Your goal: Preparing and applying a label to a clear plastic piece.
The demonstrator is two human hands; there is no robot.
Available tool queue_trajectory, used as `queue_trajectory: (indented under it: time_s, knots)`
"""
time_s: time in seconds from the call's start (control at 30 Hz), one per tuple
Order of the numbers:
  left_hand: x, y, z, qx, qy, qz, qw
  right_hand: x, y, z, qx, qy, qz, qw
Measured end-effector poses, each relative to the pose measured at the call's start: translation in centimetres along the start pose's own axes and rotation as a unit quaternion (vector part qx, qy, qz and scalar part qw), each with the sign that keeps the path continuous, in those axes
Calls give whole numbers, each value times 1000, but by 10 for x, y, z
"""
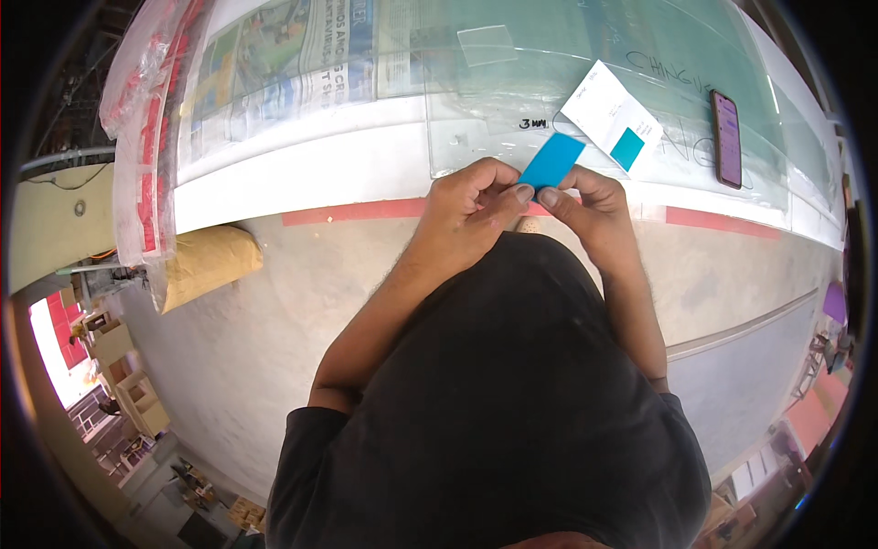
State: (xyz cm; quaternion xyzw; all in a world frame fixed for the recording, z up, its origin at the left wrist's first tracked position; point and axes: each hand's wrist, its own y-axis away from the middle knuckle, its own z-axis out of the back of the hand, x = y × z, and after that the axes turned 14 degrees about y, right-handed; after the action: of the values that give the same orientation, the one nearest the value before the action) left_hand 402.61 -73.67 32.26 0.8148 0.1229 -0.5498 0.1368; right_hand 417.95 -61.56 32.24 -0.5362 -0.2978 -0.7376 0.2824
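Observation:
Between my two hands is a small flat blue rectangular piece point(552, 160), tilted, with its far end pointing away to the right. My left hand point(479, 201) pinches its near left corner between thumb and fingers. On the near right edge, the thumb and fingers of my right hand point(591, 206) also grip it. Just beyond my right hand lies a white folded card point(604, 110) with a teal rectangle point(627, 149) on its lower part. What the blue piece is made of cannot be told.
A glass-topped table point(512, 91) with handwriting spans the far side, newspaper point(311, 55) under its left part. A phone point(726, 137) lies to the right, a small clear square point(487, 44) farther back. Plastic-wrapped red material point(151, 137) and a brown paper package point(210, 263) are at left.

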Motion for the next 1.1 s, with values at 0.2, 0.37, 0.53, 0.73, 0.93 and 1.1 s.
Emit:
queue_trajectory:
  time_s: [0.2,0.37,0.53,0.73,0.93,1.1]
  knots:
    - [-17,2,4,55,-138,66,987,16,0,24,-34,50,52,997]
    - [-26,-11,3,88,-190,104,972,8,6,34,28,113,39,992]
    - [-20,-45,14,-19,-382,-136,914,-16,6,48,-104,90,22,990]
    - [2,-67,16,-7,-525,-188,830,-28,12,65,-180,71,-16,981]
    - [1,-68,13,-36,-533,-154,831,-36,9,63,-169,69,-7,983]
    - [-10,-56,21,-91,-409,-78,905,-34,1,57,-132,75,8,988]
